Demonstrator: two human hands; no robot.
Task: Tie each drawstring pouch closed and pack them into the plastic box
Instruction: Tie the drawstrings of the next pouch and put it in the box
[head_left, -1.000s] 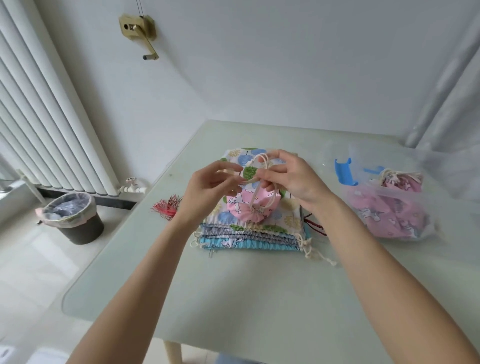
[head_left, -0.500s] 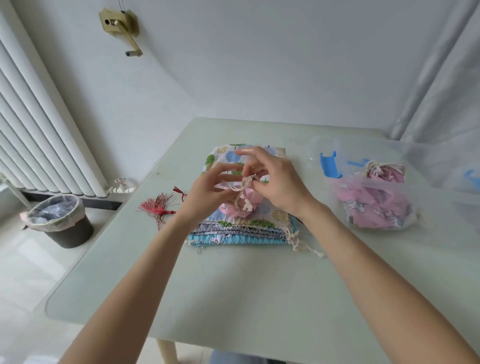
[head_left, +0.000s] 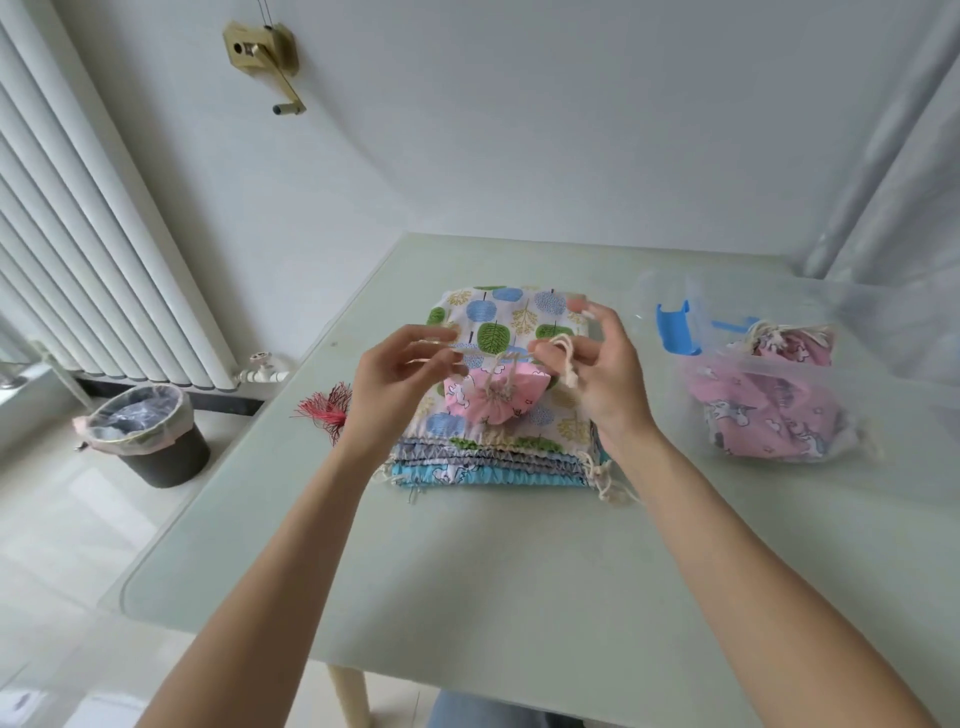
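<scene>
Both hands' fingers pinch the cord (head_left: 563, 358) ends, left hand (head_left: 402, 376) and right hand (head_left: 605, 374) drawn apart to cinch the pink pouch (head_left: 493, 397) just below them, the plastic box (head_left: 769, 395) waiting to the right.

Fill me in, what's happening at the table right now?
A person is tying a small pink pouch shut. The left hand and right hand each pinch an end of its cord, pulling apart above the gathered mouth. The pouch rests on a stack of flat pouches. To the right, the clear plastic box already holds pink pouches. The stack is not yet tied.
</scene>
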